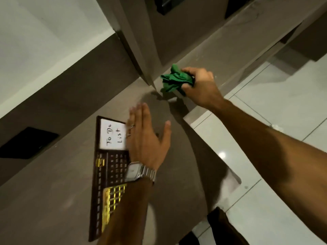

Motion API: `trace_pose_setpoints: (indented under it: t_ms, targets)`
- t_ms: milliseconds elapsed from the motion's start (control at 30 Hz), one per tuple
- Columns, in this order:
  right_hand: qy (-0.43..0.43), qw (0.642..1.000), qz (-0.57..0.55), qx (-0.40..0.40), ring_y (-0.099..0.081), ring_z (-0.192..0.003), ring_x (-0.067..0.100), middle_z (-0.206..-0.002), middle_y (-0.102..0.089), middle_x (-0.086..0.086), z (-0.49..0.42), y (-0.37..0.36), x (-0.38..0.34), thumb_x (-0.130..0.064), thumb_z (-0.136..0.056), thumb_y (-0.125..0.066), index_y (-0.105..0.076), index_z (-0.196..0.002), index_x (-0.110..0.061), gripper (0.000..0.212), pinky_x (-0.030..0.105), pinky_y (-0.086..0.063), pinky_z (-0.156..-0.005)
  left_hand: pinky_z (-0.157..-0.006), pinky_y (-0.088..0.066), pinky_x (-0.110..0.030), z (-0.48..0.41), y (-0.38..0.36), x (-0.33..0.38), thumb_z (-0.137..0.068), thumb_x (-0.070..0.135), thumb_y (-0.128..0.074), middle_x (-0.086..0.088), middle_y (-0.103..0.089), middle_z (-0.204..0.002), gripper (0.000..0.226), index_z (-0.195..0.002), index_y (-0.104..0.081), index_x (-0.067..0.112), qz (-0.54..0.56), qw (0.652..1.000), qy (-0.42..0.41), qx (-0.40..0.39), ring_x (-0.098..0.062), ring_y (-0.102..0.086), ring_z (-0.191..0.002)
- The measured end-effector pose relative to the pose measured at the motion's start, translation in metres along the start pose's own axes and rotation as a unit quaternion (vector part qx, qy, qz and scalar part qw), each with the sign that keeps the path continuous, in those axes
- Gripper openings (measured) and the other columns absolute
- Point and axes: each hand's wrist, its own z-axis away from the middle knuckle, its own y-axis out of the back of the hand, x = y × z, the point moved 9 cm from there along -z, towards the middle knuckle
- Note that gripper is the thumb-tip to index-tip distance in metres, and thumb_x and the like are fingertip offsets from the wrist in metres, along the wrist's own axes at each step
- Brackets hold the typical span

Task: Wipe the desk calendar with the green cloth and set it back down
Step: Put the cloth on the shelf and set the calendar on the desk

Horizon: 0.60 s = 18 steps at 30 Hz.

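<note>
The desk calendar (108, 161) is a dark brown board with a white "To Do List" panel and gold tiles, lying flat on the brown counter (53, 200). My left hand (146, 137), wearing a metal watch and rings, hovers over the calendar's right edge with fingers spread and nothing in it; whether it touches the board I cannot tell. My right hand (200, 85) is closed around the crumpled green cloth (174, 79), held farther back near the corner of the upright panel, apart from the calendar.
A tall brown cabinet panel (141, 41) rises behind the counter. A black rectangular plate (26, 143) sits on the side face at left. The counter edge runs diagonally at right, with glossy white floor tiles (274, 112) below.
</note>
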Motion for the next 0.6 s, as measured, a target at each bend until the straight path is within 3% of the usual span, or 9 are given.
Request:
trace_pose_setpoints:
  t_ms: [100,167,233,300,433,600]
  targets:
    - [0.072,0.984,0.158,0.033,-0.054,-0.119,0.026,-0.135,-0.056,0.010,-0.014,-0.015,0.003,-0.022,-0.095,-0.052,-0.045,-0.143,-0.025,0.048,0.047,-0.049,-0.100,-0.121,-0.007,-0.048,-0.026,-0.063,0.002,-0.086,0.069,-0.032,-0.012,-0.002,-0.163,0.093,-0.152,-0.002,0.010,-0.038,0.997,0.012,-0.068,-0.026,0.003,-0.149]
    - [0.069,0.959,0.271,-0.043,-0.048,-0.125,0.034,-0.147,-0.045,0.014,-0.019,-0.051,0.021,-0.031,-0.099,-0.049,-0.036,-0.148,-0.025,0.051,0.050,-0.047,-0.099,-0.121,-0.002,-0.049,-0.034,-0.091,-0.003,-0.084,0.073,-0.026,-0.014,0.003,-0.162,0.098,-0.151,0.001,0.007,-0.071,0.993,0.033,-0.088,-0.027,0.007,-0.149]
    - [0.097,0.912,0.372,-0.142,-0.035,-0.137,0.036,-0.160,-0.032,0.007,-0.017,-0.090,0.036,-0.043,-0.103,-0.036,-0.033,-0.151,-0.022,0.053,0.050,-0.040,-0.107,-0.120,0.000,-0.050,-0.036,-0.103,-0.006,-0.082,0.077,-0.017,-0.015,0.003,-0.162,0.101,-0.151,-0.001,0.006,-0.109,0.991,0.038,-0.074,-0.029,0.006,-0.149]
    - [0.127,0.906,0.375,-0.146,-0.035,-0.137,0.033,-0.160,-0.034,0.004,-0.021,-0.101,0.039,-0.041,-0.104,-0.029,-0.040,-0.148,-0.021,0.050,0.047,-0.037,-0.107,-0.120,-0.001,-0.050,-0.038,-0.107,-0.007,-0.081,0.079,-0.014,-0.015,0.000,-0.162,0.102,-0.151,-0.003,0.006,-0.119,0.990,0.036,-0.061,-0.029,0.003,-0.149]
    - [0.105,0.933,0.325,-0.114,-0.035,-0.130,0.034,-0.158,-0.038,0.001,-0.029,-0.095,0.044,-0.031,-0.099,-0.050,-0.048,-0.145,-0.024,0.047,0.044,-0.038,-0.102,-0.119,-0.002,-0.051,-0.038,-0.106,-0.007,-0.081,0.079,-0.013,-0.014,0.000,-0.162,0.101,-0.152,-0.003,0.006,-0.118,0.990,0.044,-0.059,-0.028,0.004,-0.149]
    - [0.097,0.934,0.323,-0.118,-0.032,-0.135,0.034,-0.159,-0.035,0.001,-0.028,-0.094,0.050,-0.024,-0.100,-0.052,-0.045,-0.147,-0.024,0.047,0.045,-0.036,-0.107,-0.119,-0.004,-0.052,-0.039,-0.107,-0.006,-0.081,0.079,-0.013,-0.014,-0.001,-0.162,0.101,-0.152,-0.003,0.007,-0.114,0.990,0.041,-0.066,-0.028,0.003,-0.149]
